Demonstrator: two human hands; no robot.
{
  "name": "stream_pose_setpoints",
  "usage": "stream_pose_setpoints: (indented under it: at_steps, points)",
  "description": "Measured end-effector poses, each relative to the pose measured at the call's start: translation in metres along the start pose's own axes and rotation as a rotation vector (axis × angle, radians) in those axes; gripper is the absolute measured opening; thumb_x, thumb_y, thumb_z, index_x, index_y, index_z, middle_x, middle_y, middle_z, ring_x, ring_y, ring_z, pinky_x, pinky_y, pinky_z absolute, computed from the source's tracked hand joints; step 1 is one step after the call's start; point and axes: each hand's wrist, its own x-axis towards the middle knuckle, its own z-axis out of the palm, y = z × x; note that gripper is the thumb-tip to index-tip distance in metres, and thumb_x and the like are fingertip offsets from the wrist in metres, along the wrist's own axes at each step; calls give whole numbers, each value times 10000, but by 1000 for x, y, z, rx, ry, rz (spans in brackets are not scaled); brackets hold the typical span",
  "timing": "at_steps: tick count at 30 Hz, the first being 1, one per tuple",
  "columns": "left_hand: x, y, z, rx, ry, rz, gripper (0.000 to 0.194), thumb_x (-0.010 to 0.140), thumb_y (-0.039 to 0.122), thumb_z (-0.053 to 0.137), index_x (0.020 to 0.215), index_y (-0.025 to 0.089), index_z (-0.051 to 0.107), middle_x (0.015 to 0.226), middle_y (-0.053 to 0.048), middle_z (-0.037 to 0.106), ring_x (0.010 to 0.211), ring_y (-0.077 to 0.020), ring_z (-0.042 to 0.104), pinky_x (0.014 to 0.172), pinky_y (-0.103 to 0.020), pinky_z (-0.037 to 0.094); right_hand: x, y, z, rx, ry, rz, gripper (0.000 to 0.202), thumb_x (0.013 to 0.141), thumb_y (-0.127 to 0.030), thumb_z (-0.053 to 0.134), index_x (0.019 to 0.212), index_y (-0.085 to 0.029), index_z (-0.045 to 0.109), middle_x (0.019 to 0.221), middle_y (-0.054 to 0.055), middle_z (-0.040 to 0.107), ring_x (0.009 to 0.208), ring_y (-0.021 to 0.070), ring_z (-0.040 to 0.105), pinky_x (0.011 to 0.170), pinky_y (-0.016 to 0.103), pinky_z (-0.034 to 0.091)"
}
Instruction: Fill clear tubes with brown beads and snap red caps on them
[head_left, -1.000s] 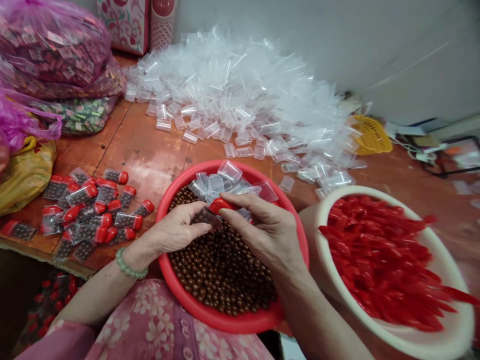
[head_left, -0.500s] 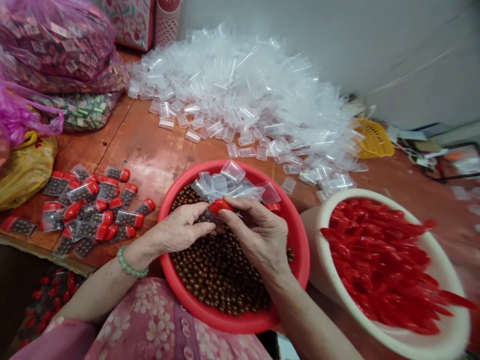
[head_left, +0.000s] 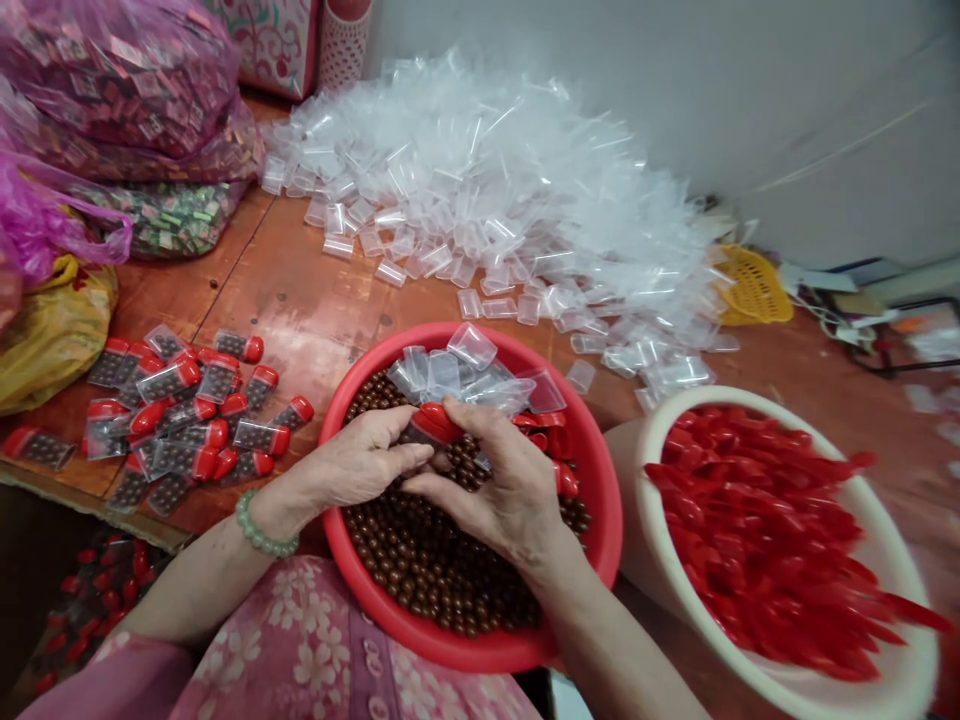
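Note:
Over a red basin [head_left: 611, 500] of brown balls [head_left: 420, 560], my left hand [head_left: 367, 455] pinches a small clear container with a red cap [head_left: 439, 422]. My right hand [head_left: 502, 490] is at the cap end, its index finger on the red cap and its thumb lower down, apart from the finger. Clear empty containers [head_left: 442, 375] lie on the balls at the basin's back. Several red caps [head_left: 551, 435] lie behind my right hand inside the basin. Filled red-capped containers [head_left: 199, 410] are heaped on the table to the left.
A cream bucket [head_left: 652, 500] of red pieces [head_left: 765, 520] stands at the right. Clear containers [head_left: 510, 190] are piled along the wall. Purple bags [head_left: 142, 90] and a yellow bag [head_left: 56, 335] sit at left; a yellow basket [head_left: 754, 285] is at back right.
My right thumb has left the red cap and moved down and left, opening a gap to the index finger. More red caps in the basin now show behind my right hand.

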Motion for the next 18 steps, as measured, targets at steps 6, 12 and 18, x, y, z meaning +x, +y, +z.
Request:
stream_pose_setpoints:
  at_steps: [6, 12, 18]
  points:
    - [1, -1, 1, -40, 20, -29, 242, 836, 121, 539, 1052, 117, 649, 950, -47, 661, 900, -163, 594, 916, -324, 449, 1, -5, 8, -226, -60, -70, 696, 820, -449, 659, 1376, -155, 361, 1002, 154, 660, 886, 314, 660, 705, 458, 562]
    - [2, -4, 0, -70, 32, -13, 224, 834, 141, 558, 1031, 120, 663, 959, -48, 670, 956, -178, 592, 949, -331, 428, 2, -7, 12, -340, -47, -162, 711, 839, -425, 602, 1410, -107, 322, 1017, 182, 653, 911, 323, 642, 714, 446, 545]
    - [2, -4, 2, -209, 12, -79, 112, 803, 179, 620, 892, 112, 630, 798, -14, 613, 742, -115, 558, 769, -269, 464, 2, -7, 14, -359, -27, -187, 734, 818, -399, 609, 1406, -74, 313, 981, 182, 657, 867, 311, 643, 700, 429, 531]
